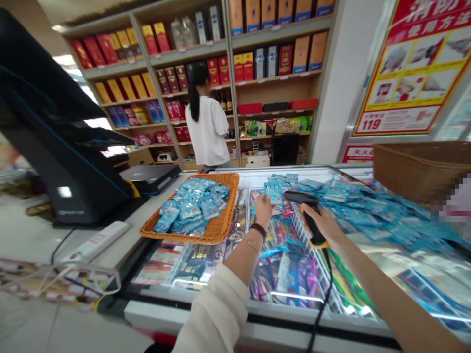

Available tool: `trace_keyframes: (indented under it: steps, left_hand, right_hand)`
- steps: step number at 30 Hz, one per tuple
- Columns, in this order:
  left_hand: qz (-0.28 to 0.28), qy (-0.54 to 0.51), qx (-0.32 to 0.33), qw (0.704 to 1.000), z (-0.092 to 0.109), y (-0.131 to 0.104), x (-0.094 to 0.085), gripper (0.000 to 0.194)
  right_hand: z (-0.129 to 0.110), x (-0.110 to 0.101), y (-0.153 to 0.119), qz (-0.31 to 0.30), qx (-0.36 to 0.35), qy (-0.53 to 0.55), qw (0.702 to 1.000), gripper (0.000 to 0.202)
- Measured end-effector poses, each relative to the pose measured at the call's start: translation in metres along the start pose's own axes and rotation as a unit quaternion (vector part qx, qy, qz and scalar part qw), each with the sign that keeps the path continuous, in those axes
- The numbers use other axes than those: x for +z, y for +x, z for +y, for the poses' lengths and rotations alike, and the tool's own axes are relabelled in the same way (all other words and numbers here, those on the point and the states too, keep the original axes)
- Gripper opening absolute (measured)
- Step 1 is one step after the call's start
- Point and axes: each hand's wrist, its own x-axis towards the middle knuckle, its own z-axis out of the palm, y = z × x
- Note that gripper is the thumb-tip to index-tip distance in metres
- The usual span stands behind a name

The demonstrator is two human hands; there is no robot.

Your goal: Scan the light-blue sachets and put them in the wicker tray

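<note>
My left hand [262, 210] pinches a small blue packet [274, 192] and holds it up over the glass top of a chest freezer [176, 296]. Facing it from the right is a black barcode scanner [313, 224], its handle wrapped by my right hand [327, 225]. A cable runs down from the scanner toward the front edge. To the left, an orange woven basket [228, 215] contains a heap of similar blue packets [191, 203]. More loose blue packets [371, 213] lie spread over the glass on the right.
A brown bin [419, 169] stands at the back right. On the left counter are a black checkout terminal [69, 171], a flat scale [150, 176] and a white power strip [97, 240]. A person in a white shirt [208, 130] stands by the shelves [231, 88].
</note>
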Motion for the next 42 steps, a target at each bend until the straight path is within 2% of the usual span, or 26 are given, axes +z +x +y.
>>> trace_keyframes:
  steps: [2,4,8,12,13,16,17,19,22,26,29,32,37,42]
  left_hand:
    - [-0.007,-0.012,-0.003,1.0,0.01,0.006,-0.015,0.019]
    - [-0.002,-0.02,0.009,1.0,0.023,0.014,-0.037,0.021]
    - [0.038,-0.014,0.036,0.999,0.053,0.025,-0.102,0.02]
    - [0.101,0.018,0.016,0.995,0.073,0.021,-0.169,0.013]
    - [0.112,0.023,0.01,0.993,0.076,0.018,-0.183,0.023]
    - [0.123,0.011,0.011,0.992,0.083,0.011,-0.209,0.073]
    - [0.126,0.011,0.019,0.992,0.085,0.009,-0.213,0.083]
    - [0.131,0.044,0.052,0.989,0.088,0.008,-0.212,0.09]
    - [0.121,0.149,0.135,0.972,0.088,0.009,-0.19,0.081]
    - [0.035,0.228,0.218,0.948,0.077,0.016,-0.13,0.059]
    - [-0.031,0.261,0.222,0.939,0.064,0.026,-0.075,0.052]
    - [-0.081,0.301,0.191,0.931,0.052,0.04,-0.025,0.05]
    - [-0.133,0.392,0.149,0.898,0.039,0.067,0.036,0.057]
    - [-0.127,0.495,0.113,0.852,0.034,0.104,0.079,0.065]
  right_hand:
    - [-0.004,0.007,0.004,0.014,-0.001,0.014,1.0,0.052]
    - [-0.008,0.018,0.01,0.026,-0.008,0.028,0.999,0.051]
    - [-0.018,0.051,0.021,0.01,-0.015,0.065,0.998,0.049]
    - [-0.023,0.088,0.021,-0.02,-0.011,0.1,0.995,0.05]
    - [-0.024,0.095,0.02,-0.031,-0.008,0.101,0.994,0.049]
    - [-0.025,0.107,0.013,-0.047,-0.002,0.096,0.994,0.048]
    - [-0.025,0.107,0.012,-0.046,-0.003,0.097,0.994,0.048]
    - [-0.027,0.101,0.01,-0.04,-0.008,0.1,0.994,0.047]
    - [-0.032,0.077,0.012,-0.015,-0.011,0.101,0.995,0.045]
    - [-0.041,0.027,0.017,0.043,-0.012,0.11,0.993,0.039]
    - [-0.044,-0.011,0.019,0.093,-0.013,0.127,0.987,0.036]
    - [-0.04,-0.038,0.02,0.128,0.0,0.156,0.98,0.033]
    - [-0.031,-0.05,0.019,0.151,0.034,0.214,0.965,0.031]
    - [-0.028,-0.048,0.021,0.176,0.033,0.205,0.962,0.039]
